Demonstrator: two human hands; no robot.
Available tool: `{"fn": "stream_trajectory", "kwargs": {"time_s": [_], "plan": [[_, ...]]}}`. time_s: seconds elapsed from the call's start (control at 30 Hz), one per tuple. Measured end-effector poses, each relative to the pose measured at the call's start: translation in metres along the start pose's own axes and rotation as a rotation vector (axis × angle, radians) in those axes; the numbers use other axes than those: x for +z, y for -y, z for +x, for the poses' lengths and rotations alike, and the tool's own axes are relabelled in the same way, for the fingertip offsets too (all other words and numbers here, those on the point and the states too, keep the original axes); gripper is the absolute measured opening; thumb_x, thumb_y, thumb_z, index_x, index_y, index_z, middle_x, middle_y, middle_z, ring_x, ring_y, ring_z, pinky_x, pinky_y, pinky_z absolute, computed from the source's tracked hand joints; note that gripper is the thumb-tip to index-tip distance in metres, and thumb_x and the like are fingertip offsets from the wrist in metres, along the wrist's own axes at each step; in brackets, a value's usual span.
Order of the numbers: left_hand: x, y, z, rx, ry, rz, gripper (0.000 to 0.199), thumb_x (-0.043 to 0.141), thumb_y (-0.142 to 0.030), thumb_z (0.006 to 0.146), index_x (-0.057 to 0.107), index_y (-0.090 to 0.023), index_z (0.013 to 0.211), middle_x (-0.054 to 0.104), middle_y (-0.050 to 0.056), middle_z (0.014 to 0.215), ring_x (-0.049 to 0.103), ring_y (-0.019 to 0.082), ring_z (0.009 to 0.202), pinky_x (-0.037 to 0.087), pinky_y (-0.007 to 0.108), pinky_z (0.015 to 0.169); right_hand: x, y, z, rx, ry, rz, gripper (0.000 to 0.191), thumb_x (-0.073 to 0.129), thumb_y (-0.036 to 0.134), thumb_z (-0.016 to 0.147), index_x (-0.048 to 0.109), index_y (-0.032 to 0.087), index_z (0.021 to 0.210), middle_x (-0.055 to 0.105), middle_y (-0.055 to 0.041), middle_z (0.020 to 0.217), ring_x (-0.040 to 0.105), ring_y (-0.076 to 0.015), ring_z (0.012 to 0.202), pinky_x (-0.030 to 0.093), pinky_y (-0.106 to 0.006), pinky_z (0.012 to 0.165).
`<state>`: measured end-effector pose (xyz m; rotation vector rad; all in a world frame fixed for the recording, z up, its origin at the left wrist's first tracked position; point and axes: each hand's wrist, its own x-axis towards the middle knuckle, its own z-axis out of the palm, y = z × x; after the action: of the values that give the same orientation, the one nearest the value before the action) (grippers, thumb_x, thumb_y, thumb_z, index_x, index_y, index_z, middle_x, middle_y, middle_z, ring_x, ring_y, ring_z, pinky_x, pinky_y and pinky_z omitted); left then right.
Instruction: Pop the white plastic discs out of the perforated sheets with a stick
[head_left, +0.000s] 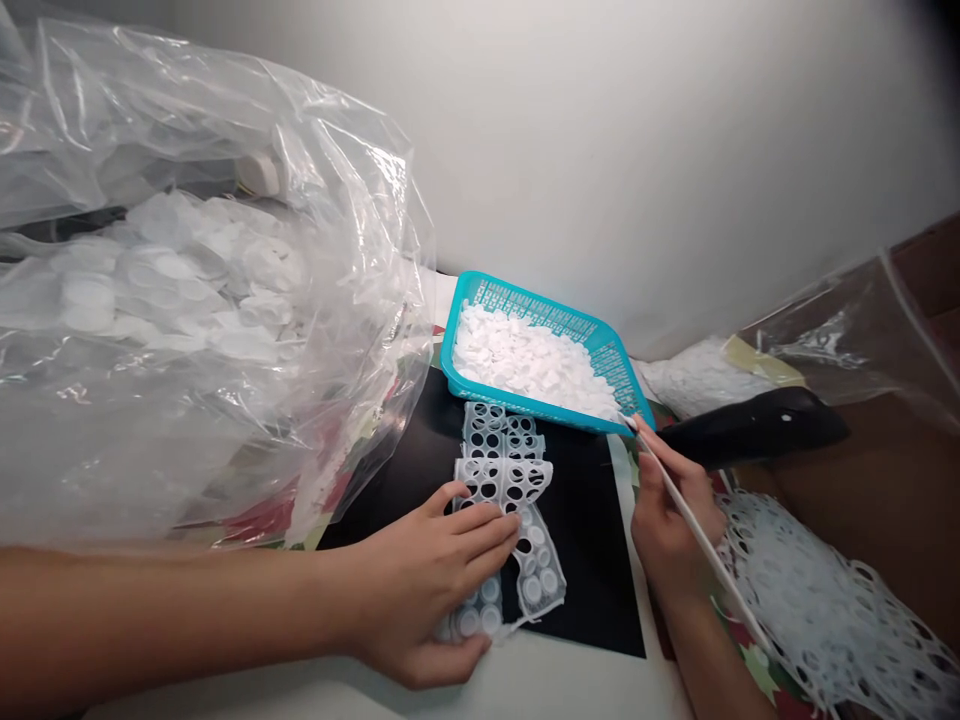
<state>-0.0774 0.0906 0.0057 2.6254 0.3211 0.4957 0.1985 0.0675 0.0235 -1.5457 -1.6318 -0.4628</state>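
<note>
My left hand (427,570) lies flat with its fingers apart on a strip of translucent white perforated plastic (502,470). The strip rests on a black mat (592,570), and round white discs sit in several holes near its lower end. My right hand (667,510) grips a thin white stick (701,535), whose tip reaches the corner of a teal plastic basket (525,305). That basket is heaped with small white discs (532,360).
A large clear plastic bag (225,130) full of white discs fills the left. At right, a black handled tool (750,428) lies near a cardboard box (840,460) holding perforated plastic scrap (817,590). A white wall rises behind.
</note>
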Motion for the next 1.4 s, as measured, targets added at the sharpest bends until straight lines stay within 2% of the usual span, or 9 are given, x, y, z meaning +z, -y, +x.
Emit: {"fn": "stream_trajectory", "kwargs": {"time_s": [0.17,0.3,0.47,0.53,0.63,0.77,0.87,1.03,1.4], "plan": [[-0.006,-0.001,0.0,0.038,0.045,0.044,0.062,0.043,-0.04,0.093,0.036,-0.006,0.144,0.037,0.016,0.15,0.041,0.028,0.133,0.02,0.044,0.112,0.014,-0.011,0.004,0.007,0.078,0.137,0.021,0.054,0.021,0.094,0.064,0.015,0.112,0.063,-0.0126,0.129,0.059,-0.0257,0.122,0.043,-0.045,0.108],[-0.007,0.0,0.0,0.061,0.037,0.074,0.062,0.044,-0.038,0.093,0.034,-0.006,0.145,0.033,0.018,0.152,0.037,0.03,0.136,0.024,0.045,0.113,0.011,-0.009,0.005,0.0,0.057,0.106,0.019,0.054,0.021,0.094,0.065,0.017,0.109,0.061,-0.0125,0.131,0.058,-0.0268,0.122,0.044,-0.049,0.105],[-0.002,0.002,0.004,0.083,-0.127,0.022,0.051,0.048,-0.028,0.089,0.047,-0.002,0.132,0.05,0.02,0.137,0.047,0.028,0.126,0.037,0.039,0.108,-0.001,0.015,-0.002,0.077,0.088,0.312,0.016,0.054,0.019,0.093,0.065,0.018,0.104,0.064,-0.0116,0.123,0.061,-0.0259,0.115,0.048,-0.046,0.1],[0.001,0.001,0.005,0.143,-0.213,0.033,0.036,0.047,-0.019,0.088,0.056,-0.004,0.12,0.061,0.017,0.12,0.055,0.025,0.115,0.045,0.035,0.102,-0.005,0.029,-0.007,0.108,0.209,0.476,0.017,0.048,0.019,0.095,0.064,0.02,0.103,0.067,-0.0104,0.116,0.064,-0.024,0.111,0.052,-0.043,0.095],[0.005,-0.007,0.0,0.239,-0.211,0.129,0.02,0.048,-0.013,0.087,0.065,-0.012,0.098,0.067,0.012,0.094,0.063,0.022,0.094,0.053,0.032,0.09,-0.007,0.047,-0.014,-0.02,0.559,0.672,0.019,0.049,0.018,0.095,0.063,0.02,0.107,0.068,-0.0118,0.114,0.066,-0.0231,0.107,0.057,-0.037,0.087],[0.008,-0.026,-0.012,0.272,-0.157,0.327,0.021,0.053,-0.015,0.085,0.069,-0.014,0.099,0.069,0.014,0.099,0.065,0.024,0.094,0.054,0.035,0.09,-0.002,0.058,-0.02,-0.142,0.795,0.792,0.021,0.05,0.018,0.095,0.063,0.019,0.111,0.07,-0.012,0.113,0.067,-0.0212,0.106,0.057,-0.033,0.088],[0.011,-0.037,-0.018,0.224,-0.161,0.467,0.032,0.051,-0.011,0.084,0.068,-0.009,0.112,0.068,0.015,0.114,0.064,0.026,0.104,0.051,0.036,0.097,0.005,0.057,-0.024,-0.196,0.826,0.783,0.02,0.052,0.019,0.094,0.062,0.019,0.113,0.069,-0.0119,0.118,0.066,-0.0203,0.111,0.054,-0.033,0.094],[0.017,-0.043,-0.021,0.098,-0.184,0.542,0.033,0.047,-0.007,0.086,0.069,-0.005,0.11,0.069,0.017,0.113,0.065,0.03,0.104,0.053,0.039,0.093,0.008,0.052,-0.028,-0.238,0.858,0.772,0.024,0.052,0.016,0.095,0.059,0.019,0.118,0.067,-0.0113,0.122,0.062,-0.0197,0.117,0.051,-0.034,0.101],[0.016,-0.04,-0.017,0.123,-0.203,0.591,0.036,0.039,-0.007,0.088,0.07,-0.006,0.106,0.072,0.014,0.101,0.067,0.029,0.095,0.054,0.039,0.088,0.012,0.055,-0.026,-0.548,0.779,0.624,0.03,0.05,0.012,0.096,0.054,0.012,0.126,0.063,-0.017,0.126,0.054,-0.0191,0.127,0.052,-0.031,0.101]]}}
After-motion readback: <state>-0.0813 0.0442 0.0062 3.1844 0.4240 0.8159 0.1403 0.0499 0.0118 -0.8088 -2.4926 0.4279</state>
